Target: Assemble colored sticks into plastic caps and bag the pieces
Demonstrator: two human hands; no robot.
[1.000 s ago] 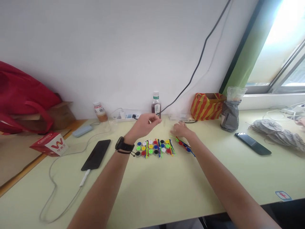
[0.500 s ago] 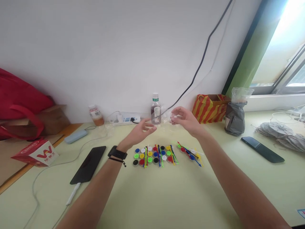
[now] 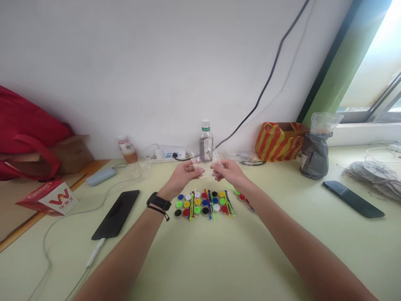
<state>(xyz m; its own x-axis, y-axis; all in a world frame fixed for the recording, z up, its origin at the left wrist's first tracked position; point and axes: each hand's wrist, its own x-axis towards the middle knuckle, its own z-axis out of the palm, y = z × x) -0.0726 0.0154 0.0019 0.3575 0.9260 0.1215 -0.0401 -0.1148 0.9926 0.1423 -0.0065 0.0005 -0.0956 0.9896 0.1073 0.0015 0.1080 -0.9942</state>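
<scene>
Above the table (image 3: 194, 259), in front of a bottle (image 3: 206, 144), the left hand (image 3: 181, 177) and right hand (image 3: 232, 172) pinch a clear plastic bag (image 3: 198, 162); well nearer than the bottle lie coloured discs (image 3: 205, 202) and thin arrows (image 3: 209, 207).

the left hand (image 3: 182, 177) and right hand (image 3: 231, 173) pinch a clear bag (image 3: 198, 164) before a bottle (image 3: 206, 141); nearer, coloured discs (image 3: 205, 203) and arrows (image 3: 209, 208) lie on the table (image 3: 219, 255).
</scene>
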